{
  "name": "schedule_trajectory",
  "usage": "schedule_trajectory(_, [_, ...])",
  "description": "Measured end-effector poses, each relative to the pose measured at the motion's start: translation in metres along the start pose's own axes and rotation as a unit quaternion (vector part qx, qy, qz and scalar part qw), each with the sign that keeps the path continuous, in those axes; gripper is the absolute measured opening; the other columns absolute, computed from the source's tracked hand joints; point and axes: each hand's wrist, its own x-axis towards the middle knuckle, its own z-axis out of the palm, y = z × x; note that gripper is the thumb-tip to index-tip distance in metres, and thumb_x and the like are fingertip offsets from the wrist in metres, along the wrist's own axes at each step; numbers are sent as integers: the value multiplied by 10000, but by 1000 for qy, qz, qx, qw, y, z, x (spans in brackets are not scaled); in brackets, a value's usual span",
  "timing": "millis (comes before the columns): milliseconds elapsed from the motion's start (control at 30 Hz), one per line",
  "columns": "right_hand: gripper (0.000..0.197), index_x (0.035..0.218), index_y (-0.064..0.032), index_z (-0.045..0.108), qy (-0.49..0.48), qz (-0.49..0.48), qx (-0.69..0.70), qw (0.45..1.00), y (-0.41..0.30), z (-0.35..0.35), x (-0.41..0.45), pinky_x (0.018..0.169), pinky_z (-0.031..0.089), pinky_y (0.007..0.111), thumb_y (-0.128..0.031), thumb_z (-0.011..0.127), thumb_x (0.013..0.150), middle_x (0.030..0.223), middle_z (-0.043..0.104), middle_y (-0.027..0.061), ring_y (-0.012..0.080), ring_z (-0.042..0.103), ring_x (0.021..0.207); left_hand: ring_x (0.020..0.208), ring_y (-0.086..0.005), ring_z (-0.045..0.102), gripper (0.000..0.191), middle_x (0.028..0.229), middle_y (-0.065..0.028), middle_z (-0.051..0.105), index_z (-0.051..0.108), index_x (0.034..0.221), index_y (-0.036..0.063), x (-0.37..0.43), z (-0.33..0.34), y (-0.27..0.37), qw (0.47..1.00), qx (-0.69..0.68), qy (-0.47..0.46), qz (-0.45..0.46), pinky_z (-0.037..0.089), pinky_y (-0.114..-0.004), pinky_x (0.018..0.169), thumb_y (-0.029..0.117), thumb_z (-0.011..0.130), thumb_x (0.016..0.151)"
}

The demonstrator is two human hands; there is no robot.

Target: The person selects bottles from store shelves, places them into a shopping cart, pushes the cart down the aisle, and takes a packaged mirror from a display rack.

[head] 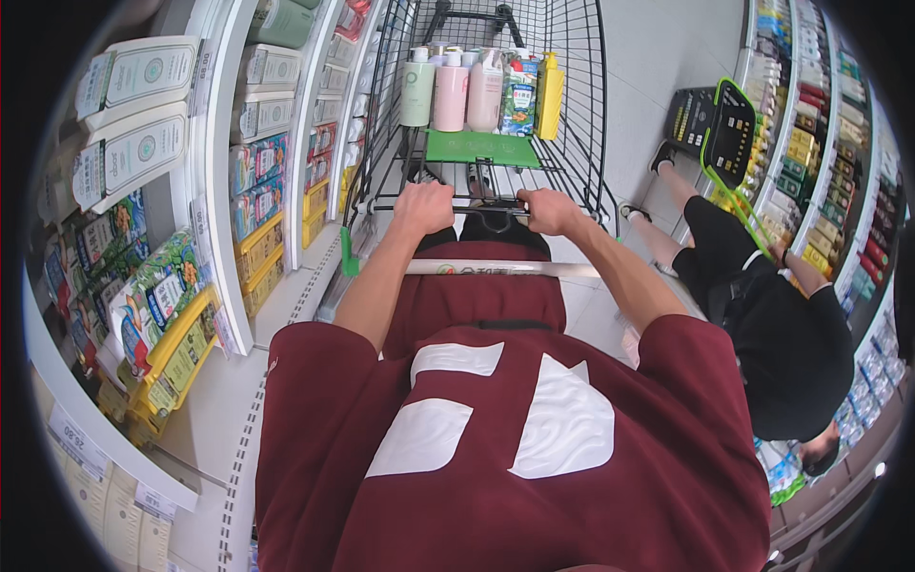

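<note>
Both my arms reach over the white handlebar (500, 268) of a black wire shopping cart (597, 93). My left hand (426, 207) is closed around a black wire bar at the cart's near end. A short way to the right, my right hand (552, 211) grips the same near part. Beyond my hands is a green plastic panel (482, 148). Behind it, a row of upright bottles stands in the cart: a pale green pump bottle (417, 93), a pink pump bottle (451, 96), a paler pink bottle (485, 93), a colourfully printed container (519, 100) and a yellow pump bottle (550, 100).
Shelves (232, 214) of bottles and boxes line the left side, close to the cart. At right, a person (779, 343) in black holds a black shopping basket (715, 136) with green handles, beside another stocked shelf (815, 143). Pale floor tiles (643, 43) run between.
</note>
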Motion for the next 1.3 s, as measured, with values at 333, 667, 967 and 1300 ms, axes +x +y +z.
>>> schedule_trajectory(333, [405, 1095, -21, 650, -59, -59, 79, 993, 27, -6, 11, 818, 541, 477, -302, 687, 806, 926, 726, 210, 391, 693, 909, 885, -396, 713, 219, 931, -212, 731, 726, 925, 51, 4, -6, 6, 1000, 10, -8, -11, 571, -496, 790, 158, 600, 781])
schedule_trajectory(667, [624, 1261, 47, 620, 261, 19, -22, 965, 188, -120, 206, 892, 552, 475, -422, 678, 854, 1063, 721, 235, 358, 697, 1057, 809, -405, 684, 190, 831, -195, 704, 686, 937, 56, 18, -2, 7, 999, 18, 5, 27, 534, -514, 730, 182, 642, 801])
schedule_trajectory(967, [434, 1205, 4, 643, 279, 142, -94, 945, 236, -103, 266, 893, 545, 468, -290, 629, 886, 1105, 698, 262, 403, 673, 1063, 785, -407, 690, 213, 818, -202, 700, 693, 938, 30, 12, -5, 9, 1000, 3, -18, 10, 543, -507, 752, 171, 641, 786])
schedule_trajectory(1300, [359, 1129, -44, 556, 446, 150, -12, 882, 208, -77, 252, 773, 562, 523, -271, 654, 869, 944, 653, 243, 443, 673, 893, 789, -389, 678, 207, 812, -166, 693, 661, 932, 50, 7, 6, 2, 1000, 5, -5, 3, 530, -499, 726, 149, 667, 751])
